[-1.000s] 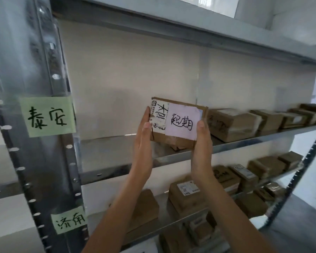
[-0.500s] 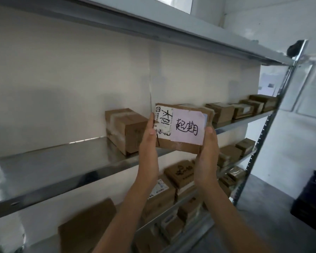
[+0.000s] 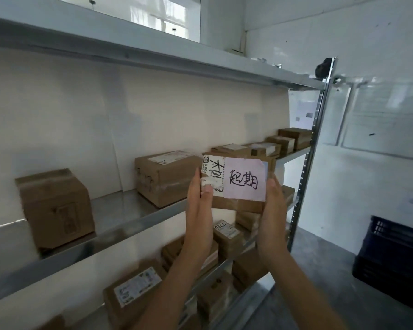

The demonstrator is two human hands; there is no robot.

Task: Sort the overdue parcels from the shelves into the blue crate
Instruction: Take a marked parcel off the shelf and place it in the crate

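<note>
Swung rightward from shelves, blue crate (image 3: 396, 263) now showing at floor. Both left hand (image 3: 199, 210) and right hand (image 3: 273, 210) clamping overdue parcel (image 3: 239, 179); better carry level, lower inside gently.

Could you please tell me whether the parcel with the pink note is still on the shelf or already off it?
Off it: both hands, left hand and right hand, hold the parcel up in front of the shelf.

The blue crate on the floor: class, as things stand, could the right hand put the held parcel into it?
Probably not yet. The right hand and left hand hold the parcel up at the shelves, while the blue crate sits low, apart, with bare floor between.
</note>
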